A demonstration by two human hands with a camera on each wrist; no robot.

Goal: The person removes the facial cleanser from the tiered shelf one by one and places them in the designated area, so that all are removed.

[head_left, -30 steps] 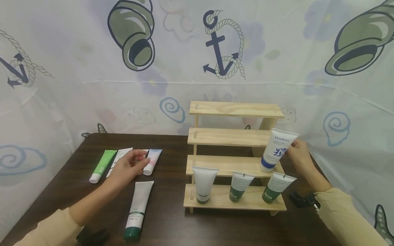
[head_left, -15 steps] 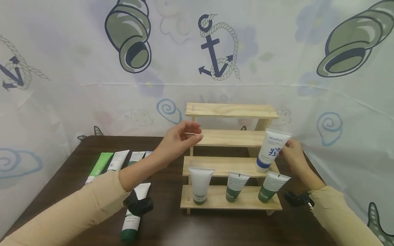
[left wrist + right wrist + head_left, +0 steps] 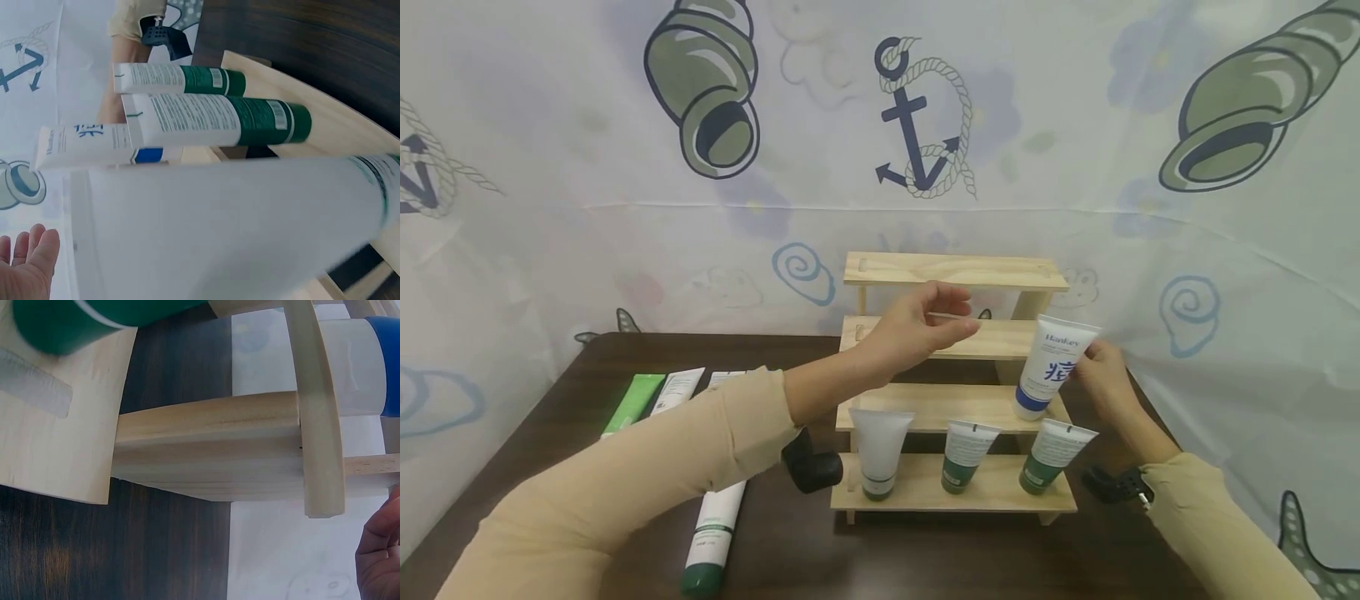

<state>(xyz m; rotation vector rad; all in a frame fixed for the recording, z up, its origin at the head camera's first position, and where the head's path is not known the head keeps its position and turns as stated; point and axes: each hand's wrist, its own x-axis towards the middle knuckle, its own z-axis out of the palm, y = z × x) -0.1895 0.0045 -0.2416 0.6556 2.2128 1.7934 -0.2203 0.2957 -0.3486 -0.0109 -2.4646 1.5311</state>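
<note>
My right hand pinches the upper right edge of a white squeeze tube with blue lettering and a blue band. That tube stands cap down on the second step of a wooden tiered rack. In the right wrist view, curled fingers show at the right edge, the tube's top out of frame. My left hand holds nothing and hovers before the upper shelves, its fingers loosely bent. On the bottom step stand a plain white tube and two green-and-white tubes, all cap down.
Left on the dark table lie a green tube, a white tube and a long white tube with a green cap. My left sleeve crosses over them. A patterned cloth hangs behind.
My left hand has left the tubes lying at the left and moved right, across to the rack's upper shelves. The right hand stays at the blue-lettered tube. The view has turned slightly right.
</note>
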